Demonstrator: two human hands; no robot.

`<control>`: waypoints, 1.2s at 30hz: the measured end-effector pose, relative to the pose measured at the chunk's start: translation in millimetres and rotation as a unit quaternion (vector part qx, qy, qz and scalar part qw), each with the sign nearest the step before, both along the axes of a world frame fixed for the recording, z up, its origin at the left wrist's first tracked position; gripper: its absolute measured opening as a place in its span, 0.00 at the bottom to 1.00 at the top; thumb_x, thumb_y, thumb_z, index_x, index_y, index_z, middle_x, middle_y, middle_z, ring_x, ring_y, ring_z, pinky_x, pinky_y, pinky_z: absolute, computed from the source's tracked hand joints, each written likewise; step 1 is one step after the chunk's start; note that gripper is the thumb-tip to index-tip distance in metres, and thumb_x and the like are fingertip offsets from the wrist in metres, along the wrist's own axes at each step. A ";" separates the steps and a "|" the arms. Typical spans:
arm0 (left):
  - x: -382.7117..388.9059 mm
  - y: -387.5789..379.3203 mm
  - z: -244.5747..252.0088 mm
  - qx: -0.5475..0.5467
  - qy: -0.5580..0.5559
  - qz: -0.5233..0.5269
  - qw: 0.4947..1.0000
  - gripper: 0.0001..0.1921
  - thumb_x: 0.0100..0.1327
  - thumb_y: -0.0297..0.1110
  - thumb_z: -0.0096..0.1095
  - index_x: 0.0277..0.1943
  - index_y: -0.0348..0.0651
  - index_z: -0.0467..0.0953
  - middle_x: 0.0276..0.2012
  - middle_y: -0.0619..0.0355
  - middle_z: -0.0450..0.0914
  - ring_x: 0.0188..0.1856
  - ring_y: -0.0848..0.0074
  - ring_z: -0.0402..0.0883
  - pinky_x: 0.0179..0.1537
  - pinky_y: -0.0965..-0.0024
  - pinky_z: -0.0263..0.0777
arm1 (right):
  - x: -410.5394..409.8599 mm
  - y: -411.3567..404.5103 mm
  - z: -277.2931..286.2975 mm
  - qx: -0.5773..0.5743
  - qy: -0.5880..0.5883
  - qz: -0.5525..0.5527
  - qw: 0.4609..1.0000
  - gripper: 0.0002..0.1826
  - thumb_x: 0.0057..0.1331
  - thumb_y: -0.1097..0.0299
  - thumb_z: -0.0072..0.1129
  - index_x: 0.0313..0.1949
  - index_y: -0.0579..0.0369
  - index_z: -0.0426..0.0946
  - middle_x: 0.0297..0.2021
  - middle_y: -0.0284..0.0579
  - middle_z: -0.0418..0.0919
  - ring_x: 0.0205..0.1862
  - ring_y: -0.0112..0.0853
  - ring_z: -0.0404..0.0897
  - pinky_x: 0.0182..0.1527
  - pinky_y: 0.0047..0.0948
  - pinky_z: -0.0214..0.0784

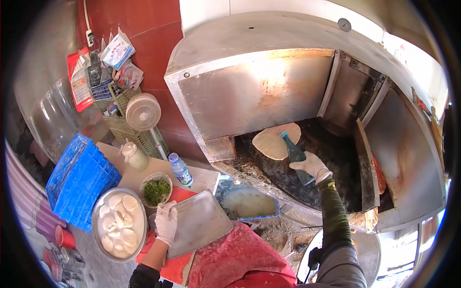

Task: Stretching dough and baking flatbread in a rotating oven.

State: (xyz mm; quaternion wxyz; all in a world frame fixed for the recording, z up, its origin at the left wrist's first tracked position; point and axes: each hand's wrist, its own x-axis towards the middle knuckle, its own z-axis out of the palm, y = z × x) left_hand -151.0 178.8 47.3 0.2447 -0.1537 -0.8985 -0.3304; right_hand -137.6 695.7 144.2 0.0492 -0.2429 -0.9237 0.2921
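Note:
My right hand (312, 167), in a white glove, grips a dark green bottle (295, 153) over the black baking surface of a metal oven. The teal tip of the bottle is over a flat oval of dough (276, 141) lying on that surface. My left hand (166, 223), also gloved, is at the left edge of a rectangular metal tray (200, 225) that bears nothing; its fingers are bent, and whether they grip the edge is unclear. Left of it stand a bowl of chopped greens (157, 189) and a round metal basin (141, 248) with several pale dough rounds.
Stacked blue plastic crates (81, 180) stand at the left. A labelled plastic bottle (181, 170), a beige jug (134, 156) and a fan (143, 112) are behind the tray. An upright metal plate (367, 165) borders the baking surface at the right.

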 end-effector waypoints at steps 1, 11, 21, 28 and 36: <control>1.7 11.1 4.3 0.011 -0.012 -0.008 1.000 0.13 0.58 0.22 0.56 0.46 0.43 0.76 0.40 0.52 0.73 0.42 0.63 0.74 0.46 0.66 0.70 | 4.6 -0.9 1.6 -0.052 -0.029 0.040 0.997 0.40 0.41 0.45 0.69 0.50 0.58 0.71 0.40 0.55 0.80 0.45 0.44 0.79 0.48 0.35 0.69; -33.5 173.0 12.7 0.461 -0.382 -0.218 0.771 0.14 0.65 0.33 0.57 0.53 0.46 0.71 0.44 0.62 0.73 0.41 0.78 0.74 0.42 0.74 0.70 | 47.3 -161.3 3.9 -0.073 0.120 0.152 0.978 0.39 0.47 0.46 0.63 0.56 0.54 0.66 0.40 0.59 0.78 0.37 0.50 0.80 0.39 0.45 0.72; -71.5 202.5 41.0 0.473 -0.197 -0.139 0.848 0.13 0.65 0.39 0.58 0.47 0.41 0.72 0.44 0.61 0.72 0.46 0.75 0.70 0.49 0.69 0.65 | 100.6 -139.9 -89.6 -0.049 0.171 0.252 0.951 0.41 0.60 0.45 0.53 0.64 0.61 0.55 0.55 0.64 0.67 0.55 0.50 0.70 0.56 0.41 0.62; -239.0 111.9 -106.3 0.306 -0.106 -0.054 0.945 0.22 0.64 0.33 0.58 0.58 0.34 0.66 0.51 0.55 0.74 0.51 0.69 0.72 0.55 0.68 0.64 | 298.5 -34.3 -187.6 -0.466 0.387 -0.355 0.712 0.23 0.70 0.51 0.44 0.51 0.57 0.73 0.40 0.41 0.80 0.42 0.30 0.78 0.45 0.30 0.68; -245.3 126.8 -105.4 0.165 -0.175 0.088 0.967 0.39 0.58 0.40 0.66 0.65 0.29 0.55 0.58 0.41 0.69 0.55 0.58 0.73 0.54 0.65 0.67 | 380.4 65.7 -98.5 -0.477 0.545 -0.345 0.597 0.25 0.67 0.55 0.48 0.56 0.60 0.65 0.48 0.48 0.74 0.51 0.35 0.74 0.53 0.36 0.65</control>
